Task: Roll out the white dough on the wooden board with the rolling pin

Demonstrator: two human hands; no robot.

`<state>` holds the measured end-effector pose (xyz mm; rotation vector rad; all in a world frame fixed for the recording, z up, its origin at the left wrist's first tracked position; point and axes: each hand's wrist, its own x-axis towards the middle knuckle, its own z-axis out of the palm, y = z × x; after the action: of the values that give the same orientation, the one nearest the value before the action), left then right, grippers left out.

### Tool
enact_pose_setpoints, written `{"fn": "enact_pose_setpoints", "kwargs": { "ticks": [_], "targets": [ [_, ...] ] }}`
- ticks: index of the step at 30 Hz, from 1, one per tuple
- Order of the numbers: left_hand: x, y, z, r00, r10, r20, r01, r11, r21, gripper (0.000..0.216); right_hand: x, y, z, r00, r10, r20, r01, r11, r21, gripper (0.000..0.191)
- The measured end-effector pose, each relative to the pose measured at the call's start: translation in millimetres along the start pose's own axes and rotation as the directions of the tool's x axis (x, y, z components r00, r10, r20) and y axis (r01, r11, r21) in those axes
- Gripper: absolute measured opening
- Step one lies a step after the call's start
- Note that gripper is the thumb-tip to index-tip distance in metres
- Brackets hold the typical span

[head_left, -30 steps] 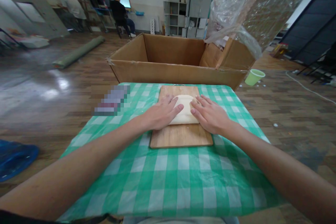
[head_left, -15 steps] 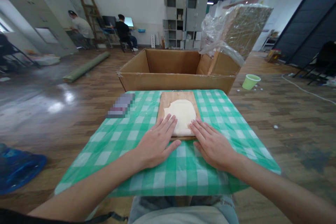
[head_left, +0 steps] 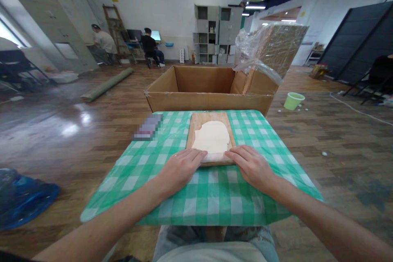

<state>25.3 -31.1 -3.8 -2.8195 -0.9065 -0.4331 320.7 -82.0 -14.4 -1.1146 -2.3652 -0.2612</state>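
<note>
Head view: left hand (head_left: pixel 182 168) and right hand (head_left: pixel 253 166) are resting bent fingers by the dough's (head_left: pixel 213 137) near edge, grip unclear. Matched pressure is probably serving best.

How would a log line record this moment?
left hand: touching dough, near-left edge | right hand: touching near-right edge | dough: on wooden board

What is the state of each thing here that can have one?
Dough: flattened, near edge apparently folded
Wooden board: flat, under the dough
Left hand: fingers on dough's near left edge
Right hand: fingers on dough's near right edge
Checked tablecloth: spread out
Cardboard box: open at top
Green bin: upright
Long roll: rolled up
Far monitor: lit
</note>
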Motion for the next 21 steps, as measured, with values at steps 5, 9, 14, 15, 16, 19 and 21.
{"fn": "enact_pose_setpoints", "kwargs": {
  "ticks": [5,9,14,15,16,19,21],
  "targets": [
    [16.0,-0.8,-34.5,0.997,-0.064,-0.032,0.063,0.997,-0.032,0.025,14.5,1.3,-17.9,0.999,0.026,-0.046,-0.024,0.999,0.049,0.044],
    [26.6,-11.2,-44.6,0.998,-0.059,-0.025,0.058,0.998,-0.037,0.027,26.6,3.9,-22.1,0.997,0.082,0.011,-0.083,0.989,0.12,0.041],
    [28.6,-33.2,-14.8,0.997,-0.08,0.016,0.081,0.993,-0.083,0.036,43.1,13.3,-8.1,0.982,0.09,0.166,-0.112,0.985,0.129,0.038],
    [28.8,-37.4,-6.8,0.997,-0.075,0.016,0.076,0.993,-0.086,0.04,46.2,16.0,-4.2,0.979,0.072,0.192,-0.098,0.986,0.131,0.037],
    [29.4,-41.1,0.5,0.998,-0.066,0.021,0.068,0.994,-0.084,0.045,48.9,18.6,-0.3,0.975,0.056,0.214,-0.085,0.988,0.13,0.035],
    [34.7,-48.4,15.1,0.998,-0.045,0.053,0.048,0.997,-0.059,0.056,54.8,25.7,10.8,0.972,0.056,0.23,-0.075,0.994,0.075,0.038],
    [41.5,-51.8,19.7,0.997,-0.042,0.067,0.045,0.997,-0.054,0.06,58.3,30.2,18.0,0.973,0.112,0.202,-0.113,0.994,-0.003,0.045]
  ]
}}
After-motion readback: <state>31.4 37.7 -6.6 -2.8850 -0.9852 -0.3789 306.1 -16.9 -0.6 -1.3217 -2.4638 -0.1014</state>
